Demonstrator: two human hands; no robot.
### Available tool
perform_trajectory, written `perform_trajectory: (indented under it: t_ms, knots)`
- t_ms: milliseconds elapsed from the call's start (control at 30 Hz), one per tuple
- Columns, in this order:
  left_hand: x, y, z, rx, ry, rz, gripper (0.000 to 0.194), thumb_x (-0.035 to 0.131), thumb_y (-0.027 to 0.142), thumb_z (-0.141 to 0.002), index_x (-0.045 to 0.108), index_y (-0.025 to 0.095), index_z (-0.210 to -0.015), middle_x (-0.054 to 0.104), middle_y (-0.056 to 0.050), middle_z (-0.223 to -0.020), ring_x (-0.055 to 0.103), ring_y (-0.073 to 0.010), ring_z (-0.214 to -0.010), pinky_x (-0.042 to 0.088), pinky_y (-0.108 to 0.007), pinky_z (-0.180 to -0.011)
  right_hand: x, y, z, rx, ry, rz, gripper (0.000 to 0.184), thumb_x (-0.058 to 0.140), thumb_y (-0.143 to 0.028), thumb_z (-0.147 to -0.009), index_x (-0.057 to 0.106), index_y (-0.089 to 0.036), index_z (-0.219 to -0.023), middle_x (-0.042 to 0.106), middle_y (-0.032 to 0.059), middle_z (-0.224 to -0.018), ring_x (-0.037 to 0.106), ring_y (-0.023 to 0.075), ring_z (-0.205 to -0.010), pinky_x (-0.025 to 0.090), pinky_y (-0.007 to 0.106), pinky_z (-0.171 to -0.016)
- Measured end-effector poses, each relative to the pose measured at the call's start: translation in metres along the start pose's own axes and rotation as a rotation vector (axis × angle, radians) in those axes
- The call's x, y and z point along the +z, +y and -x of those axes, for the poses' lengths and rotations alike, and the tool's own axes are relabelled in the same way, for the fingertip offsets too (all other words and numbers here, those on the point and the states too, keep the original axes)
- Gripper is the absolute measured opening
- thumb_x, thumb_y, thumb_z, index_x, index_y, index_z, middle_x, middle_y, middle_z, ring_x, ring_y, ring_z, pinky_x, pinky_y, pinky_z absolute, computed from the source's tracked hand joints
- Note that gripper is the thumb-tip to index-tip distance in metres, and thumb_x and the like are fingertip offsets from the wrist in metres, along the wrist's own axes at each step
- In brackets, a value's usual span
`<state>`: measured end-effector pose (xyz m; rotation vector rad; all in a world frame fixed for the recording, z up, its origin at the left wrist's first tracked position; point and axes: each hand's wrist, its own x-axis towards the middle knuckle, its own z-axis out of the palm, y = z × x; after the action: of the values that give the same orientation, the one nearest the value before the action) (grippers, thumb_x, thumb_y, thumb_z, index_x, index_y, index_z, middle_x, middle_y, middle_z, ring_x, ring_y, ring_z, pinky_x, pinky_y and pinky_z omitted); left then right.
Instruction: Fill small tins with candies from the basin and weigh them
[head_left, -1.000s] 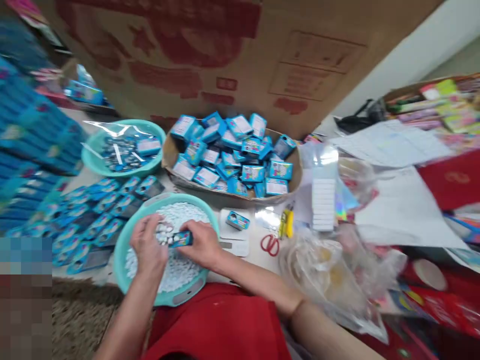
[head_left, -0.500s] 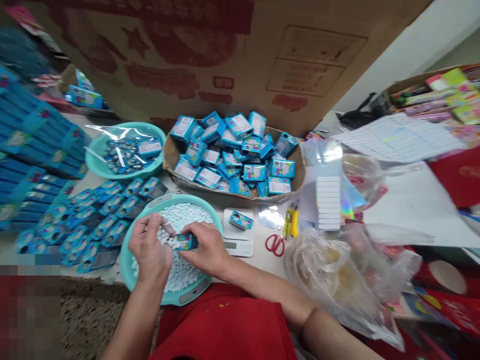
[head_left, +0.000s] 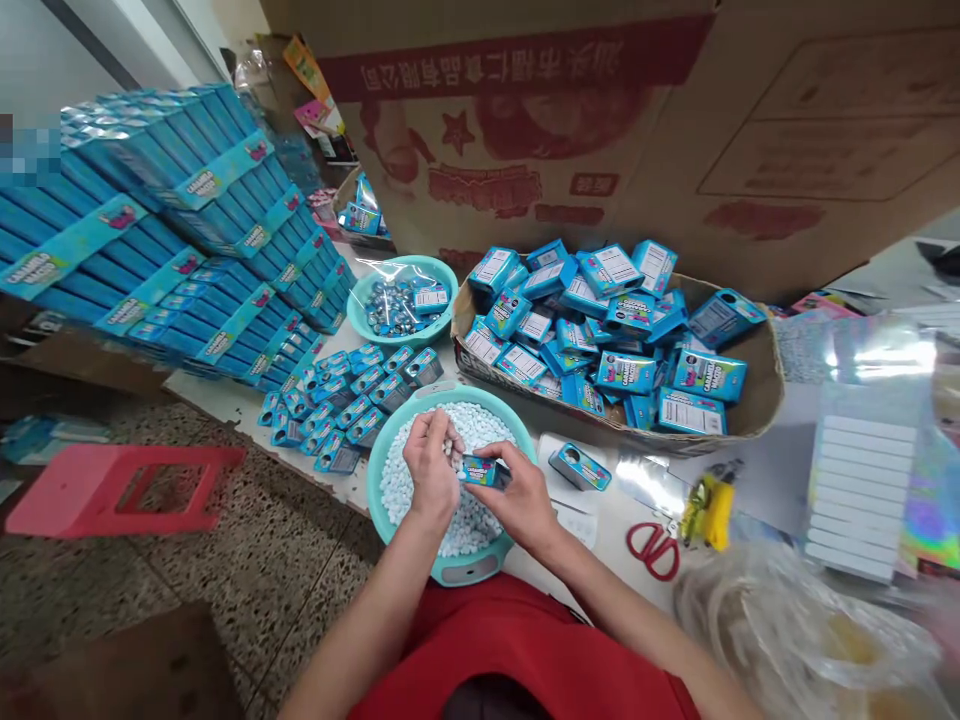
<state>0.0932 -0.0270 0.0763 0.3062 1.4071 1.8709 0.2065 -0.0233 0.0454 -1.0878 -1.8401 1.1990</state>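
Note:
A turquoise basin (head_left: 380, 470) full of small white candies (head_left: 480, 415) sits in front of me. Over it, my right hand (head_left: 525, 505) grips a small blue candy box (head_left: 478, 470) between thumb and fingers, tilted with one end toward my other hand. My left hand (head_left: 432, 470) is cupped and closed around some of the white candies, right against that end of the box. Just right of the basin, another blue box with a round hole (head_left: 580, 467) lies on a white kitchen scale (head_left: 576, 525).
A cardboard tray (head_left: 772, 400) heaped with blue boxes stands behind. Several boxes (head_left: 330, 410) lie in rows at left, near a second turquoise basin (head_left: 442, 275) and tall box stacks (head_left: 225, 220). Red scissors (head_left: 654, 550), a yellow cutter (head_left: 720, 515) and plastic bags (head_left: 795, 620) are at right.
My view has swung left, bringing the stacks and a red stool into sight. Both hands stay over the basin, the box still held against the candies in my left hand.

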Motion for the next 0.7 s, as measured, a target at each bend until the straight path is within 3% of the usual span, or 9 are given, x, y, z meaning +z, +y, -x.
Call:
perform_trajectory:
  t_ms: [100,233,333,533,633,700]
  knots:
    - [-0.003,0.003,0.0,-0.018,0.003,-0.006,0.03,0.066,0.039,-0.07,0.047,0.017,-0.065,0.045,0.005,-0.057,0.041,-0.0044,-0.043,0.024,-0.017,-0.038,-0.003,-0.003,0.002,0.005,0.003,-0.022,0.023,0.066,-0.019,-0.067,0.057,-0.023,-0.088,0.065,0.0018,-0.089,0.06,0.0212,-0.086,0.047,0.035,-0.078]
    - [-0.006,-0.002,0.003,0.05,-0.06,-0.087,0.026,0.066,0.037,-0.072,0.05,0.017,-0.066,0.046,0.005,-0.053,0.041,-0.0048,-0.043,0.028,-0.017,-0.041,-0.002,-0.006,0.0,0.002,0.048,-0.005,0.023,0.066,-0.02,-0.066,0.057,-0.023,-0.087,0.065,0.0023,-0.088,0.06,0.0212,-0.085,0.047,0.034,-0.077]
    - [-0.007,-0.007,0.004,-0.016,-0.113,-0.12,0.027,0.066,0.037,-0.072,0.05,0.017,-0.064,0.044,0.005,-0.051,0.038,-0.0044,-0.041,0.027,-0.017,-0.039,0.002,-0.005,-0.002,-0.001,0.007,0.057,0.022,0.065,-0.015,-0.065,0.057,-0.023,-0.085,0.064,0.0014,-0.085,0.059,0.021,-0.083,0.046,0.033,-0.075]
    - [-0.018,0.004,-0.006,-0.108,-0.076,-0.046,0.027,0.067,0.039,-0.069,0.052,0.017,-0.071,0.045,0.006,-0.057,0.042,-0.0045,-0.044,0.028,-0.016,-0.039,-0.006,0.004,0.001,0.04,-0.027,-0.05,0.025,0.067,-0.02,-0.065,0.056,-0.022,-0.089,0.064,0.0008,-0.088,0.059,0.0194,-0.084,0.046,0.032,-0.076]
    - [-0.031,0.002,-0.01,-0.069,-0.098,-0.223,0.025,0.066,0.04,-0.069,0.056,0.017,-0.071,0.05,0.003,-0.06,0.044,-0.0068,-0.048,0.03,-0.018,-0.041,-0.01,0.007,0.001,0.065,-0.003,-0.077,0.026,0.067,-0.02,-0.065,0.057,-0.022,-0.089,0.064,0.0003,-0.088,0.059,0.0187,-0.084,0.045,0.031,-0.076]
    - [-0.041,-0.004,-0.01,-0.015,-0.175,-0.453,0.024,0.069,0.039,-0.066,0.06,0.018,-0.073,0.056,0.001,-0.067,0.05,-0.0101,-0.057,0.037,-0.02,-0.048,-0.008,0.007,0.0,0.077,0.023,-0.07,0.027,0.067,-0.019,-0.064,0.057,-0.022,-0.089,0.063,0.0002,-0.087,0.058,0.0184,-0.083,0.045,0.03,-0.075]
